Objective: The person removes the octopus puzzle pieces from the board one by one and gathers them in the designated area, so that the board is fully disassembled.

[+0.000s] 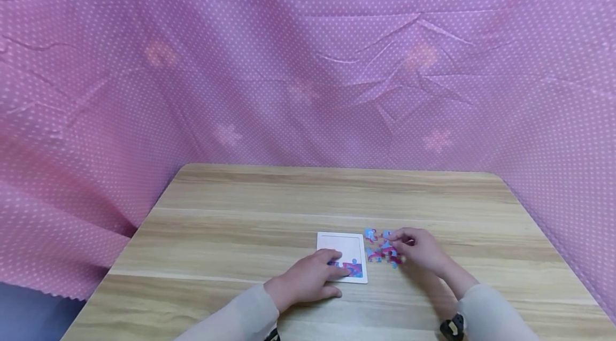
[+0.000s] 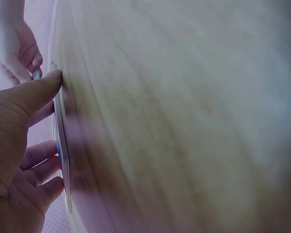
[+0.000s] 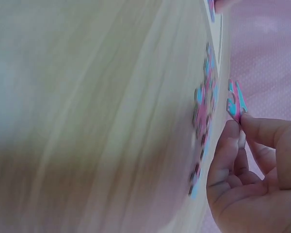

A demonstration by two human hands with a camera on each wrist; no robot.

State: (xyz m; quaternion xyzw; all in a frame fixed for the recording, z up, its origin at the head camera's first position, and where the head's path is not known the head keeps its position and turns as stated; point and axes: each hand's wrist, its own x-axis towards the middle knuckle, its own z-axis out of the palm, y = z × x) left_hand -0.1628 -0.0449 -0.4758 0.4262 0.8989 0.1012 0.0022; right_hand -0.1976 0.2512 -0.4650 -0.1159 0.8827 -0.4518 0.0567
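Clearly shown only in the right wrist view, a notched pink-and-turquoise jigsaw piece [image 3: 237, 103] is pinched by the right hand [image 1: 421, 248]; a square white puzzle board [image 1: 350, 245] is touched by the left hand [image 1: 309, 277], fingers spread.

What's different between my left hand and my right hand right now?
The left hand rests on the puzzle tray; the right hand is held up off the table, near the loose pieces. The left hand's fingers are spread, while the right hand pinches a puzzle piece. Both hands are bare, with light sleeves behind them.
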